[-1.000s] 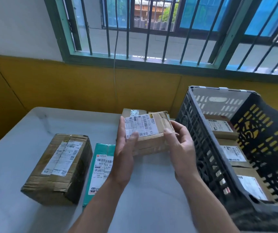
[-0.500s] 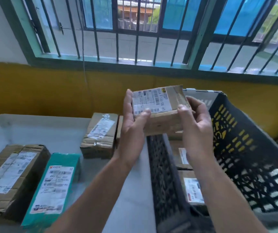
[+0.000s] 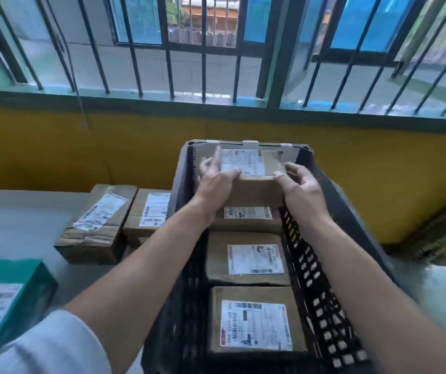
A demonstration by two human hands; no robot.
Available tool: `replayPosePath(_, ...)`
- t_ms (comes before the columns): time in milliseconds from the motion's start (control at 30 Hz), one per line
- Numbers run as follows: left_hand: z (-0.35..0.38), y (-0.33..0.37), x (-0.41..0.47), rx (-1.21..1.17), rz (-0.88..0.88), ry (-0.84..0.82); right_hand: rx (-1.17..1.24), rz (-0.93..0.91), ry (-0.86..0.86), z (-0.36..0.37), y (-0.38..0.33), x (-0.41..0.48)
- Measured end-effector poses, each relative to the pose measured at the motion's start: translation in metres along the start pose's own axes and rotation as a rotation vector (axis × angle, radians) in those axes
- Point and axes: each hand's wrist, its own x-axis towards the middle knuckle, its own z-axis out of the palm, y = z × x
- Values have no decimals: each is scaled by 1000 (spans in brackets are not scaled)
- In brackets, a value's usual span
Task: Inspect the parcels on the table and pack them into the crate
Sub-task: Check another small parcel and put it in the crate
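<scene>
A small brown parcel (image 3: 254, 171) with a white label is held over the far end of the black slotted crate (image 3: 321, 268). My left hand (image 3: 213, 179) grips its left edge and my right hand (image 3: 297, 182) grips its right edge. Inside the crate, three labelled brown parcels lie in a row: a near one (image 3: 254, 322), a middle one (image 3: 249, 257) and a far one (image 3: 246, 217) partly under the held parcel.
On the grey table (image 3: 14, 228) left of the crate lie two brown parcels (image 3: 95, 225) (image 3: 149, 211) and a teal parcel (image 3: 3, 300) at the near left. A yellow wall and a barred window stand behind.
Both hands carried the small parcel from beside the crate's left wall to over the crate's far end and lowered it. The view swung right, bringing the crate's inside into full sight.
</scene>
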Motion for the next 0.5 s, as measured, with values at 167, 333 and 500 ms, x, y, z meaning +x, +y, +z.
replayPosePath(167, 8, -16, 20, -128, -201, 43, -132, 57, -78, 1, 30, 31)
replayPosePath(333, 12, -22, 35, -56, -291, 104, -153, 86, -93, 15, 46, 54)
replayPosePath(500, 15, -26, 47, 130, -297, 133, -174, 128, -143, 34, 55, 71)
